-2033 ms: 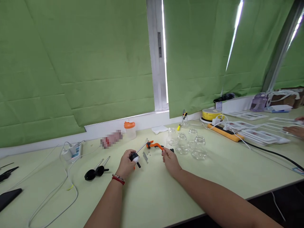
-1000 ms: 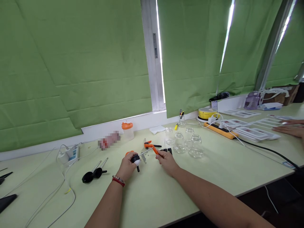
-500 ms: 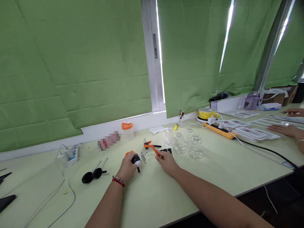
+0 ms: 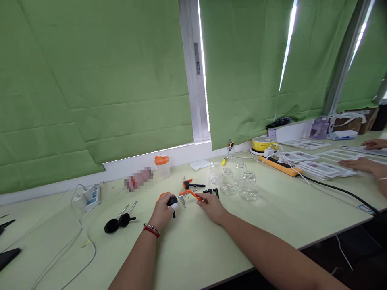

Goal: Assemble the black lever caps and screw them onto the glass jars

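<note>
My left hand (image 4: 161, 212) is closed around a black round-bodied tool part (image 4: 172, 200) with a thin metal rod pointing right. My right hand (image 4: 213, 208) pinches a slim orange plastic piece (image 4: 195, 195), which meets or crosses the rod's far end; I cannot tell whether they are joined. Just beyond lies an orange and black clamp-like part (image 4: 186, 185). Small screws (image 4: 183, 200) lie between my hands. Several black pieces (image 4: 215, 191) rest behind my right fingers. Another orange piece (image 4: 163, 195) shows partly behind my left hand.
Two black round-bodied parts with metal rods (image 4: 116, 223) lie at left, near white cables and a power strip (image 4: 94, 197). Several clear jars (image 4: 249, 189) stand at right. An orange-lidded cup (image 4: 163, 169) is at the back. Another person's hands (image 4: 359, 164) rest by white frames (image 4: 320, 170).
The orange piece in my right hand has tilted lower, away from the clamp-like part behind it. The part in my left hand has turned slightly. The other person's hands have shifted a little.
</note>
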`<action>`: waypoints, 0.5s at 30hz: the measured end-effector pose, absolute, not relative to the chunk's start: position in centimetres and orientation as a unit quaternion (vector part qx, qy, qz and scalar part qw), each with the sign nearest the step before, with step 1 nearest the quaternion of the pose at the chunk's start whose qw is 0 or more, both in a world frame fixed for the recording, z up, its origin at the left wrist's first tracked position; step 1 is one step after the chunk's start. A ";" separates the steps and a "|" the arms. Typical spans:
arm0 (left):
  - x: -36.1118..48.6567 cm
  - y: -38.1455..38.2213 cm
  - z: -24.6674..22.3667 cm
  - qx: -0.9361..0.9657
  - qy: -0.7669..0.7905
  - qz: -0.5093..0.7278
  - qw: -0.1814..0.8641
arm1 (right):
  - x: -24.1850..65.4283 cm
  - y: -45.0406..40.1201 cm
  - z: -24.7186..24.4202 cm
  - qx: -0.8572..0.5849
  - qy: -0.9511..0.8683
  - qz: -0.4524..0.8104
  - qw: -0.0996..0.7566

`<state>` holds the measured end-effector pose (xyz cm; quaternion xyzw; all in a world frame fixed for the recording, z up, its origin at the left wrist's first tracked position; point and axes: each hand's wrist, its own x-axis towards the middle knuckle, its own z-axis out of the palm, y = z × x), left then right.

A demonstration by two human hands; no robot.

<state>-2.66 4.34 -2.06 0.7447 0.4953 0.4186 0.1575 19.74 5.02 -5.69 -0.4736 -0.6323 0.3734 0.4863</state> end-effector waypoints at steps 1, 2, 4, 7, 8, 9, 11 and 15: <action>-2.7 4.4 -2.1 0.744 0.495 0.420 0.158 | 19.7 5.0 -5.7 -0.473 -0.634 0.373 0.485; -2.7 4.4 -2.1 0.743 0.495 0.422 0.158 | 19.8 5.0 -5.6 -0.473 -0.635 0.373 0.483; -2.7 4.4 -2.1 0.743 0.493 0.424 0.159 | 19.8 5.0 -5.7 -0.474 -0.636 0.372 0.481; -2.8 4.4 -2.1 0.743 0.490 0.425 0.161 | 19.8 5.1 -5.8 -0.476 -0.638 0.371 0.479; -2.8 4.4 -2.1 0.743 0.490 0.426 0.161 | 19.8 5.1 -5.9 -0.476 -0.639 0.371 0.478; -2.8 4.4 -2.1 0.743 0.490 0.427 0.161 | 19.7 5.2 -5.9 -0.475 -0.640 0.371 0.477; -2.8 4.4 -2.1 0.740 0.491 0.430 0.161 | 19.8 5.2 -6.0 -0.473 -0.642 0.371 0.475; -2.8 4.5 -2.2 0.736 0.492 0.436 0.163 | 19.8 5.1 -5.9 -0.470 -0.646 0.375 0.471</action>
